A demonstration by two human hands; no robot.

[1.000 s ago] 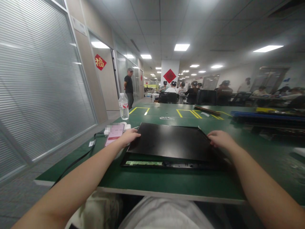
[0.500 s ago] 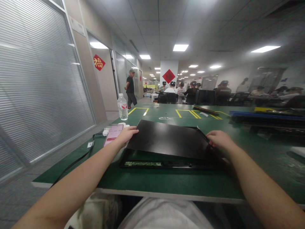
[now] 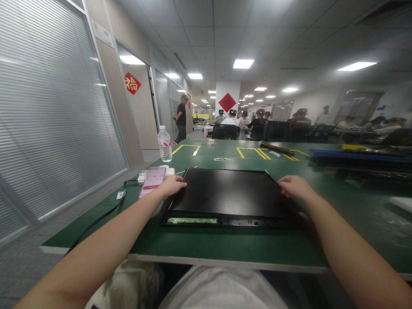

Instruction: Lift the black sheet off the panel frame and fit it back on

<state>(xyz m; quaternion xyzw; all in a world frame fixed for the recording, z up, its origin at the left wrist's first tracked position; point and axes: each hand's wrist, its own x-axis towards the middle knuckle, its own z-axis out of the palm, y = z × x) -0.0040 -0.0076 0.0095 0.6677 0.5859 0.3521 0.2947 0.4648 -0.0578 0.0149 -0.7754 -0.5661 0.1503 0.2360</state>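
Observation:
A flat black screen panel (image 3: 225,191) lies in a shallow black frame (image 3: 273,222) on the green table, nearly level. A green circuit board strip (image 3: 192,221) shows along the frame's near side. At the panel's left edge is my left hand (image 3: 174,185), its fingers closed on the edge. My right hand (image 3: 293,187) pinches at the right side, where panel and frame meet; its fingertips are partly hidden, so which of the two it grips is unclear.
Left of the frame lie a phone (image 3: 152,182) and a black cable (image 3: 96,223), with a water bottle (image 3: 165,145) behind. Dark strips and a blue-edged stack (image 3: 347,154) occupy the right side. A person (image 3: 181,118) stands beyond the table; others sit farther back.
The panel's raised left side has come down into the frame, so it now lies flatter. Both hands have stayed at its sides. The person in the background has turned.

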